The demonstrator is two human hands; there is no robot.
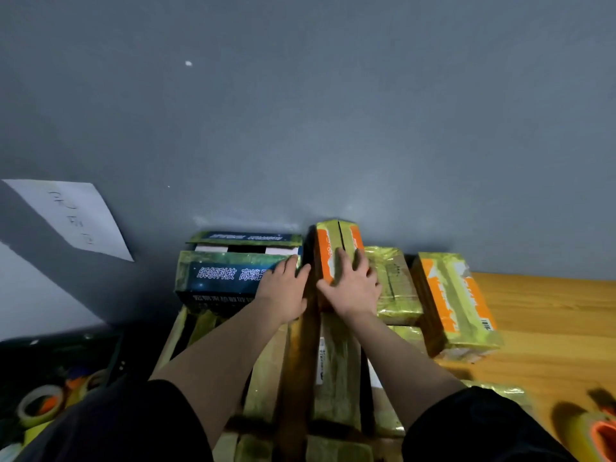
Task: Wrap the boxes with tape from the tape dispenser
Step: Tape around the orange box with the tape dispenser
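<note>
While both arms reach forward, the left hand (pixel 283 288) lies flat on the blue box (pixel 226 275), its fingers (pixel 293 265) straight and holding nothing. Just beside it, the right hand (pixel 350 281) rests on the orange box (pixel 336 248) with fingers spread wide, pressing and not gripping. Both boxes stand by the grey wall (pixel 333 111). More taped boxes sit on the wooden counter (pixel 550 311). What may be the tape dispenser (pixel 596 431) shows blurry at the bottom right
</note>
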